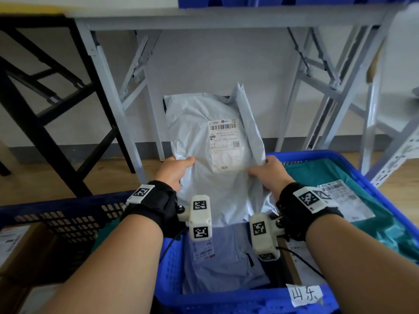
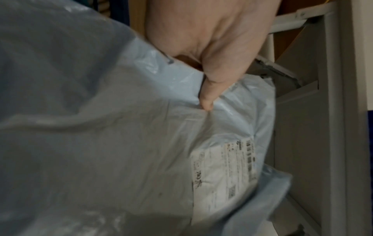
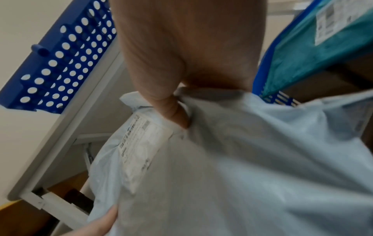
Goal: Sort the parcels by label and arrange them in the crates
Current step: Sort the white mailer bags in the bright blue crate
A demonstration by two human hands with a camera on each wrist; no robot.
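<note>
A large pale grey poly-mailer parcel with a white shipping label is held upright above the blue crate. My left hand grips its left edge, thumb on the front. My right hand pinches its right edge. In the left wrist view the thumb presses into the parcel. In the right wrist view the thumb pinches the plastic of the parcel. The crate carries a handwritten paper tag. Inside lie a grey-blue parcel and a teal parcel.
A darker blue crate at the left holds a cardboard box. A grey folding table stands ahead with another blue crate on top. A black table frame stands at the left on the wooden floor.
</note>
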